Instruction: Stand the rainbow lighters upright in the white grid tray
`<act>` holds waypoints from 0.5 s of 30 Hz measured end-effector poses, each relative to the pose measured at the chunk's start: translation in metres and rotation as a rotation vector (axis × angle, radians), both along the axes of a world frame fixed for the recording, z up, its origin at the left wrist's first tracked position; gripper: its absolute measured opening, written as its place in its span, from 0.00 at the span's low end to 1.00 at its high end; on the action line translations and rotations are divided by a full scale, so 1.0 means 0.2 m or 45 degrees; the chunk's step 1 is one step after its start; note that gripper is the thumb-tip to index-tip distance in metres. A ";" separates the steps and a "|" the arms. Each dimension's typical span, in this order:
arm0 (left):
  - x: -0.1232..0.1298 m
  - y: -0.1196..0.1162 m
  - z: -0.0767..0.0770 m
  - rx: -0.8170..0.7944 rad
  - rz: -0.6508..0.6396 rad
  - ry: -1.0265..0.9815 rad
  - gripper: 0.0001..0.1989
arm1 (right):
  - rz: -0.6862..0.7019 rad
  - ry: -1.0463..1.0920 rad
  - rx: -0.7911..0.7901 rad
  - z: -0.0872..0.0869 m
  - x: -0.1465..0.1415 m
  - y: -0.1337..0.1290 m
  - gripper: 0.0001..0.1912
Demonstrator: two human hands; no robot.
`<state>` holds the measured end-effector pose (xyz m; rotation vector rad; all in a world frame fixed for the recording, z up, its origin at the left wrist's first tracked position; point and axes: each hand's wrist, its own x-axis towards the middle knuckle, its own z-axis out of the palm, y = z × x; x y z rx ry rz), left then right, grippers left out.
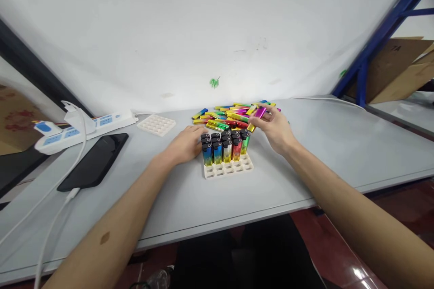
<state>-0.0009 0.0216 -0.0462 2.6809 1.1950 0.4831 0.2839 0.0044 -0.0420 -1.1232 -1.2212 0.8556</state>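
pinching a shiny purple-and-yellow piece in the right hand, by the bright pile on the worktop. with the left hand beside the standing lighters, can't tell if gripping. looks light, hard, maybe slippery; best held by its long sides.

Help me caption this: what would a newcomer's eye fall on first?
Likely the heap of slim multicoloured metallic pieces by the white wall. Nearer, colourful black-topped lighters stand upright in a white gridded tray, between the left hand and the right hand, which holds a purple and yellow piece.
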 end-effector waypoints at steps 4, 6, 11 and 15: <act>0.00 0.00 0.00 -0.001 -0.004 -0.008 0.15 | 0.111 0.003 -0.110 0.02 -0.02 -0.02 0.17; 0.00 0.00 0.00 0.000 -0.003 0.005 0.15 | 0.162 0.005 -0.146 0.03 -0.04 -0.04 0.15; 0.00 0.00 0.00 0.001 0.014 0.029 0.14 | 0.073 -0.012 -0.229 0.01 -0.06 -0.04 0.13; 0.00 0.00 0.00 0.002 0.009 0.034 0.14 | -0.004 -0.116 -0.129 -0.03 -0.04 -0.01 0.14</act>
